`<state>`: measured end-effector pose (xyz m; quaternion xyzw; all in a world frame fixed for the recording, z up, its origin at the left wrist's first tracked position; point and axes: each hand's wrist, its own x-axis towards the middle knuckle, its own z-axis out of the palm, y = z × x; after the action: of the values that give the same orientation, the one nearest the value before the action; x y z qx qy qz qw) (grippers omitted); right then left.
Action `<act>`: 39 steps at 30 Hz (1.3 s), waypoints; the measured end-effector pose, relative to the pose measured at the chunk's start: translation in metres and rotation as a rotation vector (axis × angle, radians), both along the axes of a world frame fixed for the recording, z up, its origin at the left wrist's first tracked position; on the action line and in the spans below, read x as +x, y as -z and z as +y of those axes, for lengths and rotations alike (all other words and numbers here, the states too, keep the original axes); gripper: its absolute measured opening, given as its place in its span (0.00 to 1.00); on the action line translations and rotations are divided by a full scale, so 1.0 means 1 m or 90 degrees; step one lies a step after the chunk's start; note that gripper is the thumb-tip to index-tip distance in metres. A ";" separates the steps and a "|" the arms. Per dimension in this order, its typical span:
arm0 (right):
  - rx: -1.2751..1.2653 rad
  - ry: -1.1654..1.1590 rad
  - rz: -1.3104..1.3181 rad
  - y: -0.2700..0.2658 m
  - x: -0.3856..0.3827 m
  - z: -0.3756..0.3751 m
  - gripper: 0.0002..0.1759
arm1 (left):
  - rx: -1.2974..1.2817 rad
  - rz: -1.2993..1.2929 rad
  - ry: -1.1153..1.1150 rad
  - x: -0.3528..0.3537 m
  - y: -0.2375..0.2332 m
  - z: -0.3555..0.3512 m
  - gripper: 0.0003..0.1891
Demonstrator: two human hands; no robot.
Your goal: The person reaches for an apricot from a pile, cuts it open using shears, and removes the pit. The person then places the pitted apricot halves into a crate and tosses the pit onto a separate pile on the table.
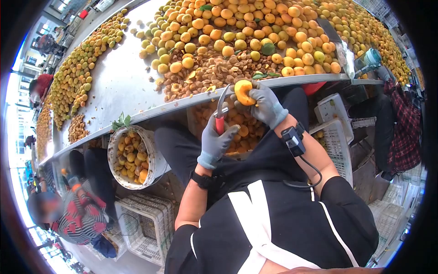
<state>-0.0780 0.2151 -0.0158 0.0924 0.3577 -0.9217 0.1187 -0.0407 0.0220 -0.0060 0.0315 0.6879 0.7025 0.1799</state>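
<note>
My left hand (215, 140), in a grey glove, is closed around the red handle of a curved knife (220, 123), its blade pointing up. To its right, my right hand (267, 107), also gloved, pinches an orange fruit (245, 93) that looks cut open. Blade and fruit are close together at the table's near edge; whether they touch, I cannot tell. Behind them lies a heap of brown pits (223, 71) with whole fruits (269, 27) piled beyond. Below my hands, between my knees, a container holds orange fruit pieces (244, 132).
The metal table (114, 77) has a raised rim. A white bucket of fruit (157, 160) stands left of my legs, near a white crate (159, 201). More crates (337, 150) are at right. One person (82, 214) sits at left, another (404, 132) at right.
</note>
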 end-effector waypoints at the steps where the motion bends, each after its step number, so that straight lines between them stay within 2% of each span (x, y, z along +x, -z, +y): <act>1: 0.000 0.001 0.001 -0.004 -0.006 -0.002 0.19 | -0.011 0.012 0.001 -0.001 0.001 0.000 0.33; 3: 0.154 0.101 -0.034 -0.016 -0.020 -0.007 0.19 | -0.002 0.007 -0.001 0.000 0.003 0.001 0.32; 4: 0.137 0.097 -0.009 0.004 -0.034 0.000 0.20 | 0.006 0.001 -0.004 0.000 0.004 0.001 0.32; 9: 0.189 0.088 -0.059 0.002 -0.061 0.006 0.20 | 0.007 0.024 -0.010 -0.003 0.019 -0.003 0.28; 11: 0.144 0.125 -0.079 0.002 -0.071 0.005 0.21 | 0.002 0.014 -0.015 -0.003 0.011 -0.004 0.27; 13: 0.118 0.073 -0.074 0.006 -0.067 0.013 0.23 | 0.039 -0.034 -0.027 -0.002 0.002 -0.005 0.27; 15: -0.120 -0.055 0.056 0.009 -0.057 0.015 0.24 | 0.065 -0.076 -0.025 -0.004 0.006 -0.012 0.25; 17: -0.171 -0.082 0.067 -0.011 -0.035 0.011 0.26 | 0.091 -0.119 -0.023 -0.005 0.010 -0.015 0.23; 20: 0.024 -0.060 0.163 -0.027 -0.004 0.008 0.38 | -0.003 -0.037 -0.021 -0.006 0.015 -0.014 0.20; 22: 0.070 -0.079 0.138 -0.038 0.010 0.011 0.39 | -0.087 0.091 0.013 -0.006 0.018 -0.013 0.19; 23: 0.113 -0.103 0.115 -0.040 0.017 0.012 0.41 | -0.087 0.088 0.016 -0.006 0.018 -0.014 0.19; 25: 0.085 -0.109 0.137 -0.028 0.029 0.013 0.41 | -0.184 0.222 0.078 -0.005 0.014 -0.013 0.19; 27: 0.060 -0.057 0.149 -0.030 0.041 0.007 0.48 | -0.199 0.245 0.101 -0.001 0.005 -0.011 0.19; 29: 0.059 -0.064 0.144 -0.030 0.048 0.003 0.45 | -0.214 0.269 0.123 0.003 0.001 -0.009 0.18; 31: 0.028 -0.010 0.155 -0.023 0.052 -0.004 0.42 | -0.257 0.294 0.157 0.007 -0.001 -0.008 0.18; 33: -0.001 -0.021 0.153 -0.020 0.055 -0.005 0.40 | -0.257 0.306 0.151 0.010 0.000 -0.005 0.18; 35: -0.007 0.038 0.201 -0.024 0.060 -0.013 0.36 | -0.257 0.319 0.144 0.014 -0.001 -0.003 0.18; 39: -0.005 0.035 0.185 -0.028 0.067 -0.014 0.35 | -0.347 0.357 0.137 0.020 -0.004 -0.001 0.20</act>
<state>-0.0108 0.2010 0.0125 -0.0325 0.3652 -0.9295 0.0408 -0.0207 0.0209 -0.0021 0.2449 0.8640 0.4359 0.0599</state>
